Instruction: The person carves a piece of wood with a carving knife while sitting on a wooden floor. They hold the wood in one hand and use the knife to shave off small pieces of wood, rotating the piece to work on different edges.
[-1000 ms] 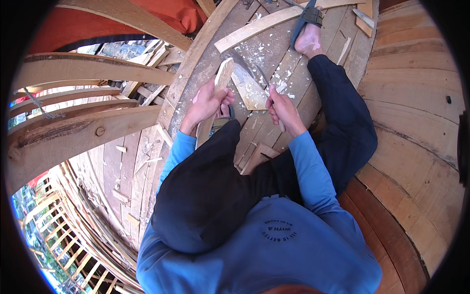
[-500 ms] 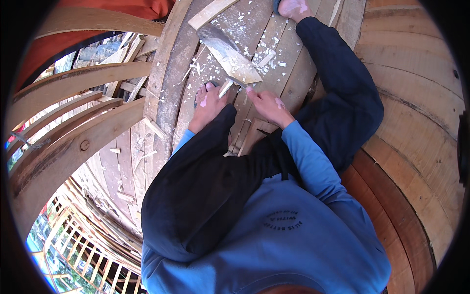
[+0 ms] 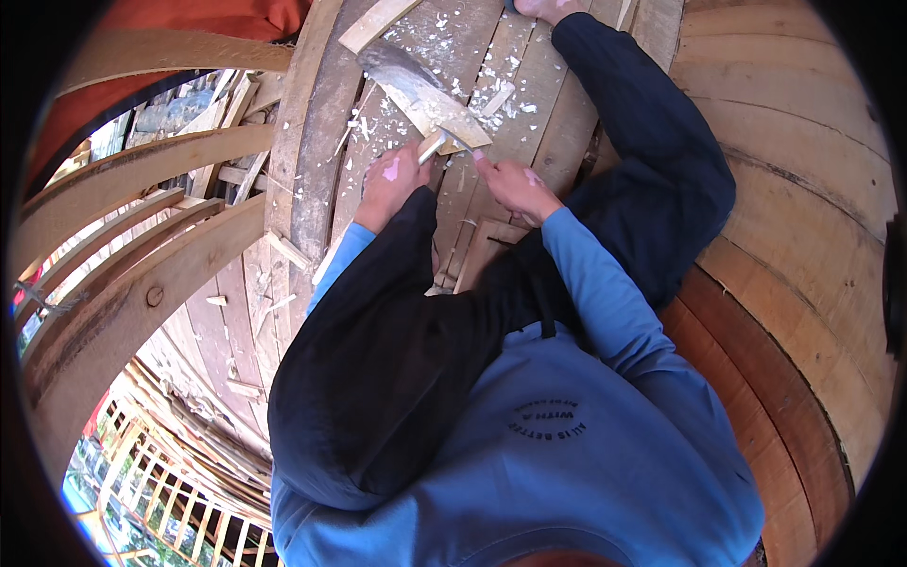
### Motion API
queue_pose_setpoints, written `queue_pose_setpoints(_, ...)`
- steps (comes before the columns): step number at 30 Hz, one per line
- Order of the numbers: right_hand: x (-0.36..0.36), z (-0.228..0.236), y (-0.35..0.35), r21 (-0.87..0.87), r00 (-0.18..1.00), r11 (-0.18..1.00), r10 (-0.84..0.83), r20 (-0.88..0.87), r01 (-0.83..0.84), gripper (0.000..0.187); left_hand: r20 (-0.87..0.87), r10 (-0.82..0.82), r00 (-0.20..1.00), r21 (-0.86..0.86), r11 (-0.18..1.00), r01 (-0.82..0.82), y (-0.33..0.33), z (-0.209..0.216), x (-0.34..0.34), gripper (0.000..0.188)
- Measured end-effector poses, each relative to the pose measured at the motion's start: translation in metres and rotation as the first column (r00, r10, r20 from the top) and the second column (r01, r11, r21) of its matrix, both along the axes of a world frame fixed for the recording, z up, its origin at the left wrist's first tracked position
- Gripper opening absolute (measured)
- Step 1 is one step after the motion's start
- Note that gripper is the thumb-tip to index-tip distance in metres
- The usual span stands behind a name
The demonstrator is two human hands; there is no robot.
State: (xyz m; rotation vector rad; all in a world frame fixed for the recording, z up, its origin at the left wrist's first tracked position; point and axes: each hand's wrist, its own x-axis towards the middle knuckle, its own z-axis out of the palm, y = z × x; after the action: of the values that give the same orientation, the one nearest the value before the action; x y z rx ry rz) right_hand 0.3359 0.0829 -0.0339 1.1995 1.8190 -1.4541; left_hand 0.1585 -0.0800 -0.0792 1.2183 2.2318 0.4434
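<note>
Closed around a pale wooden piece [image 3: 432, 146], the left hand [image 3: 390, 180] has its fingers wrapped so that only the cut end sticks out, pointing right and away from the body; the rest of the piece is hidden by the hand and the raised left leg [image 3: 368, 378]. Clamped on a knife [image 3: 457, 140], the right hand [image 3: 515, 186] sits to the right of the left one, a short gap between them, with the thin dark blade reaching far and left toward the pale end. Blade and wood lie very close there, though whether they touch I cannot tell; the knife's handle is mostly covered by the fingers. Just beyond both hands, a flat board [image 3: 444, 111] lies on the plank floor [image 3: 444, 42], grey at its far left end and pale at its near right end, beneath the blade and the wooden piece as seen from above. White shavings [image 3: 510, 68] are scattered around it, with a small offcut [image 3: 498, 98] to its right and a wooden strip [image 3: 376, 25] at its far left end. Nearer, a wooden block [image 3: 487, 249] sits between the legs. Curved timber ribs [image 3: 142, 172] stand at the left, and a plank wall [image 3: 803, 180] rises at the right.
</note>
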Motion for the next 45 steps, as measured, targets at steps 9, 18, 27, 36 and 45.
queue_pose_setpoints(9, 0.007, -0.012, -0.005, -0.039, 0.996, 0.998, -0.053, 0.069, 0.055, 0.082, -0.072, -0.039, 0.997, -0.218, 0.976, 0.023, 0.018, 0.014, 0.010, 0.039)
queue_pose_setpoints(18, 0.000, -0.031, 0.006, -0.086, 0.997, 0.996, -0.010, 0.071, 0.016, 0.076, 0.119, -0.031, 0.992, -0.342, 0.937, 0.070, 0.037, -0.016, -0.010, 0.049)
queue_pose_setpoints(27, 0.003, -0.038, 0.001, -0.134, 0.992, 0.985, -0.096, 0.080, 0.106, 0.077, 0.341, -0.063, 0.938, -0.350, 0.918, 0.189, 0.055, -0.016, -0.022, 0.051)
queue_pose_setpoints(36, -0.002, -0.029, 0.003, -0.129, 0.992, 0.986, -0.100, 0.078, 0.109, 0.074, 0.358, -0.035, 0.933, -0.408, 0.893, 0.190, 0.057, -0.021, -0.028, 0.049)
queue_pose_setpoints(45, -0.001, -0.028, -0.001, -0.180, 0.992, 0.979, -0.083, 0.095, 0.099, 0.075, 0.267, -0.081, 0.960, -0.394, 0.900, 0.186, 0.054, -0.031, -0.024, 0.051)
